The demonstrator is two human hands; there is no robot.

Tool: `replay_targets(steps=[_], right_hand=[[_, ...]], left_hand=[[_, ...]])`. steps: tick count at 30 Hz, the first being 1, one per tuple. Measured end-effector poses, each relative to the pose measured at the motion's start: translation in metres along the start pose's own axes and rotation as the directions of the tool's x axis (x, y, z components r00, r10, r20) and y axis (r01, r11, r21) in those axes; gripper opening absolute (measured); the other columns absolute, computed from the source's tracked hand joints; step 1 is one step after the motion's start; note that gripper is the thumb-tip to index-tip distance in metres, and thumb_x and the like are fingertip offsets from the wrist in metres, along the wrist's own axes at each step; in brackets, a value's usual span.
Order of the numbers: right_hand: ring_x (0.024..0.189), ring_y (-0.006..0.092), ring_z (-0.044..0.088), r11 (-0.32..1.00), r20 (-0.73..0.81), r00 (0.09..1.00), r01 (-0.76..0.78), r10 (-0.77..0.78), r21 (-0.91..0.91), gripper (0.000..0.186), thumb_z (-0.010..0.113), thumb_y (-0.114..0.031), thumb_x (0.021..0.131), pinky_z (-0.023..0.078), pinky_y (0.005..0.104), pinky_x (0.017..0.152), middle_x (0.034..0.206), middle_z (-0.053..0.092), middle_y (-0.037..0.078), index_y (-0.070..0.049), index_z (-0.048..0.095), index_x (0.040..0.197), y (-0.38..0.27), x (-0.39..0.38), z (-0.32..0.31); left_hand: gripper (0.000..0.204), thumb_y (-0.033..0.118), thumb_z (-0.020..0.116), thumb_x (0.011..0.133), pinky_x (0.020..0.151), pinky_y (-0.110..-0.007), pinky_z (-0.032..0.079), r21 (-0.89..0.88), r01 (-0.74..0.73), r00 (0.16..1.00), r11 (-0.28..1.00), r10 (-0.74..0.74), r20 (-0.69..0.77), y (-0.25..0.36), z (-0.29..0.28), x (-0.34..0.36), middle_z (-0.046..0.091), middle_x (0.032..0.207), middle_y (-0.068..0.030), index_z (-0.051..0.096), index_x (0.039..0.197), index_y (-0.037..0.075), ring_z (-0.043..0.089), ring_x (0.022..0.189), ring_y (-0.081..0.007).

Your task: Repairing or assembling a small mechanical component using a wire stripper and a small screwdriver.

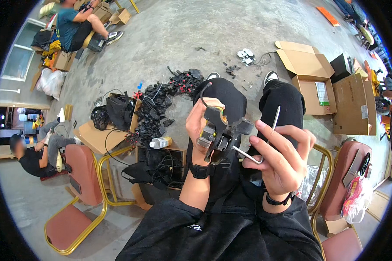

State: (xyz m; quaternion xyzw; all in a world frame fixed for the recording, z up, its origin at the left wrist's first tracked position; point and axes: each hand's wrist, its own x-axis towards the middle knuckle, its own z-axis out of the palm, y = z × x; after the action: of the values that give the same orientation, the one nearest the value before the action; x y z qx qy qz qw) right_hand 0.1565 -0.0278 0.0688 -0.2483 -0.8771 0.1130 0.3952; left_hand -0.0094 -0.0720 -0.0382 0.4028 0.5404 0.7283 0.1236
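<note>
Above my lap, my left hand (196,121) is wrapped round a black mechanical part (225,141) with yellow bits and a short black cable (204,92) at its top. My right hand (287,158) pinches a bent silver hex key (277,115) between thumb and fingers. The key's long leg points up and away from me. Its short leg reaches left to the lower right side of the black part; whether the tip sits in a screw cannot be made out. Both forearms come up from below, with a dark band on each wrist.
Tangled black parts and cables (152,108) lie on the floor at left, beside a bottle (160,142) and a box of cables (154,169). Cardboard boxes (311,82) stand at right. Chairs (80,174) flank me. Two people (69,26) sit at left.
</note>
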Motion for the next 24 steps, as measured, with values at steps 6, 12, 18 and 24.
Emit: replay_targets(steps=[6, 12, 18, 24], right_hand=[[0.104, 0.0270, 0.061, 0.991, 0.087, 0.993, 0.071, -0.081, 0.117, 0.038, 0.074, -0.029, 0.061, 0.038, 0.0473, 0.094, 0.103, 0.067, 0.004, -0.016, 0.070, 0.097, 0.011, 0.002, -0.001], [0.103, 0.0327, 0.060, 0.936, 0.039, 0.988, 0.126, -0.147, 0.328, 0.037, 0.073, -0.020, 0.061, 0.046, 0.0528, 0.093, 0.099, 0.066, 0.010, -0.011, 0.069, 0.097, 0.023, 0.003, 0.007], [0.094, 0.0304, 0.062, 0.940, 0.069, 0.977, 0.171, -0.199, 0.295, 0.037, 0.069, -0.017, 0.060, 0.051, 0.0477, 0.087, 0.091, 0.064, 0.009, -0.009, 0.070, 0.096, 0.023, 0.006, 0.003], [0.069, 0.0202, 0.067, 0.795, 0.148, 0.988, -0.117, 0.034, 0.596, 0.036, 0.064, 0.000, 0.069, 0.055, 0.0272, 0.064, 0.076, 0.066, 0.009, -0.003, 0.066, 0.105, 0.015, -0.005, 0.011]], left_hand=[[0.013, 0.005, 0.060, 0.073, 0.067, -0.026, 0.044, 0.014, 0.011, 1.000, 1.000, -0.011, -0.012, 0.000, 0.004, 0.001, 0.059, 0.083, -0.0084, 0.060, 0.084, -0.001, 0.057, 0.074, -0.0178], [0.027, 0.024, 0.062, 0.077, 0.069, -0.028, 0.045, 0.025, -0.065, 0.997, 0.998, 0.064, 0.035, -0.001, -0.001, 0.004, 0.059, 0.084, -0.0110, 0.060, 0.084, -0.003, 0.058, 0.075, -0.0201], [0.042, 0.037, 0.060, 0.078, 0.070, -0.029, 0.045, 0.061, -0.054, 0.997, 0.997, 0.050, 0.051, -0.001, -0.001, 0.002, 0.059, 0.085, -0.0131, 0.060, 0.085, -0.004, 0.057, 0.077, -0.0215], [0.029, 0.024, 0.062, 0.076, 0.067, -0.028, 0.044, 0.100, -0.062, 0.996, 0.993, 0.056, 0.063, -0.013, -0.002, 0.001, 0.058, 0.083, -0.0116, 0.059, 0.086, -0.003, 0.057, 0.074, -0.0198]])
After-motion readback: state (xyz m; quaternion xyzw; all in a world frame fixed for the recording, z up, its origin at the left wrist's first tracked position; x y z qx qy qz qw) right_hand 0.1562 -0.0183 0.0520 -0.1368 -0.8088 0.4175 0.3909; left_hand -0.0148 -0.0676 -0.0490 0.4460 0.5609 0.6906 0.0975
